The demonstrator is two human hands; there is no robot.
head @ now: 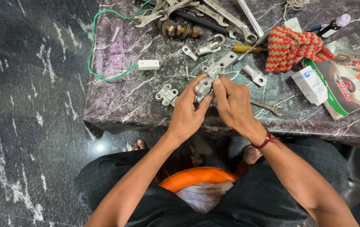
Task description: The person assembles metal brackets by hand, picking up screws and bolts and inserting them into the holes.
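- I see the small grey cast-metal clamp piece [203, 87] pinched between my two hands, just above the near edge of the dark marbled stone table [117, 105], roughly in the middle of the view.
- The clamp piece is mostly covered by fingers; what shows runs from near me up and away toward the far right, its upper end close to a second grey metal bracket with bolts [218, 67] lying on the table (I cannot tell whether the two are joined).
- My left hand [187, 113] is curled closed around the lower left side of the clamp piece, thumb pressed up against it and fingers wrapped behind.
- My right hand [235, 105] is also closed on it from the right, with the fingertips [217, 83] bunched on its top edge; a red thread band sits on that wrist.
- Just left of the left hand lies a small grey hinged metal plate [167, 93], apart from the hand.
- Near the right hand, a steel open-ended spanner [267, 106] lies flat on the table, pointing away to the right.
- Farther back are a white plastic block on a green wire [148, 64], a cluster of long steel spanners [213, 14], and a red-and-tan zigzag knitted cloth [291, 48].
- Below the table edge an orange round basin [196, 176] sits between my knees.
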